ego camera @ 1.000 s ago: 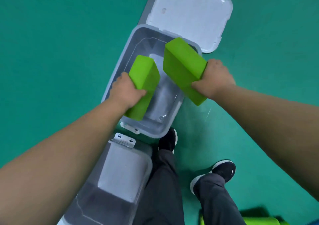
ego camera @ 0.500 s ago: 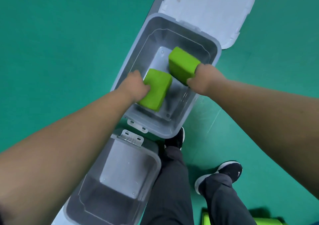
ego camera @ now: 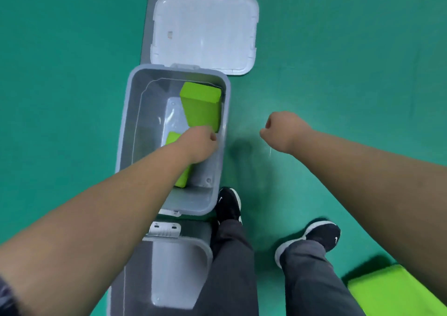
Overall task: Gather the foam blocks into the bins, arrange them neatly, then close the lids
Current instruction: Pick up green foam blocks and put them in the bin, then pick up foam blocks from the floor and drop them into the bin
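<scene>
Left hand (ego camera: pixel 200 143) over bin (ego camera: pixel 131 122); fingers hidden, grip cannot tell. Near block (ego camera: pixel 172 138) beneath knuckles, far block (ego camera: pixel 203 107) just beyond, looks tilted. Right hand (ego camera: pixel 283 129) curled, empty. Best: press blocks flat, side by side.

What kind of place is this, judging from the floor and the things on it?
Probably a gym or sports hall, though this is not certain. The smooth green floor carries a grey line, and green foam blocks, like yoga blocks, lie in a grey storage bin.
</scene>
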